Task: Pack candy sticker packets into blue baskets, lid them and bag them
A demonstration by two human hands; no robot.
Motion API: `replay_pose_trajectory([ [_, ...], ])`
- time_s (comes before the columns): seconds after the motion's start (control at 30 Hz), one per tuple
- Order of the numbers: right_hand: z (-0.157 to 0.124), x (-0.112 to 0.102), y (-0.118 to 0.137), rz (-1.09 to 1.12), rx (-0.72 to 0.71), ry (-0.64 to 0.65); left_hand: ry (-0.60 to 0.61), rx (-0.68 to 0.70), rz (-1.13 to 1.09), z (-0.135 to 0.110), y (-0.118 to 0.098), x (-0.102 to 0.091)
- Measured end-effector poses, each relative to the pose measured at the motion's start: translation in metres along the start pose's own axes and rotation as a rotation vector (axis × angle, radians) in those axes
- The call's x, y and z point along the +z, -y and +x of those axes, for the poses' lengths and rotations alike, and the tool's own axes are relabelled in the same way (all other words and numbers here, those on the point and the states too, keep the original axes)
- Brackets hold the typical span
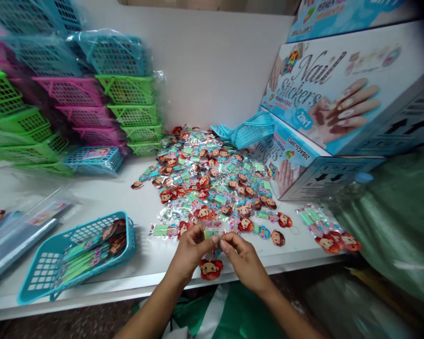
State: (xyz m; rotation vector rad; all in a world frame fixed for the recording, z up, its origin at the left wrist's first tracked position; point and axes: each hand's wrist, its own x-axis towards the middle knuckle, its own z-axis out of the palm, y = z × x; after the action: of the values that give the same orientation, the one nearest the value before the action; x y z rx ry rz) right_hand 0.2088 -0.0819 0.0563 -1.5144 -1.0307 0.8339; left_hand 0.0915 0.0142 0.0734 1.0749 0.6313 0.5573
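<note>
My left hand (190, 249) and my right hand (240, 256) meet above the front edge of the white table (127, 197), both pinched on one small wrapped toy packet (211, 256) with a red-haired doll head hanging at its lower end. Just beyond my hands lies a big pile of the same packets (212, 183). To the left a blue plastic basket (53, 263) lies tilted on the table, holding several packets.
Stacks of wrapped green, pink and blue baskets (74, 99) stand at the back left. Nail Stickers cartons (332, 103) sit at the right, with a loose blue basket (250, 131) beside them. A few packets (327, 233) lie near the table's right end. Clear plastic bags (17, 226) lie far left.
</note>
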Motion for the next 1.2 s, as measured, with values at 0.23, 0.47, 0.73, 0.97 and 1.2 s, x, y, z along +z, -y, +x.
replay_pose_trajectory([
  [0.23,-0.007,-0.014,-0.004,-0.093,-0.039,0.011,-0.065,0.047,0.092,0.010,0.002,0.009],
  [0.47,-0.010,-0.010,-0.021,-0.084,-0.006,-0.233,-0.039,0.034,0.140,0.016,0.010,0.023],
  [0.73,-0.020,-0.167,-0.067,-0.734,0.118,-0.653,-0.107,-0.070,0.190,0.012,0.009,0.018],
  [0.97,0.005,-0.281,-0.099,-1.075,0.334,-0.757,-0.192,-0.075,0.227,0.012,0.019,0.009],
  [1.2,0.028,-0.246,-0.094,-1.273,0.188,-0.695,-0.187,-0.034,0.279,0.007,0.033,-0.009],
])
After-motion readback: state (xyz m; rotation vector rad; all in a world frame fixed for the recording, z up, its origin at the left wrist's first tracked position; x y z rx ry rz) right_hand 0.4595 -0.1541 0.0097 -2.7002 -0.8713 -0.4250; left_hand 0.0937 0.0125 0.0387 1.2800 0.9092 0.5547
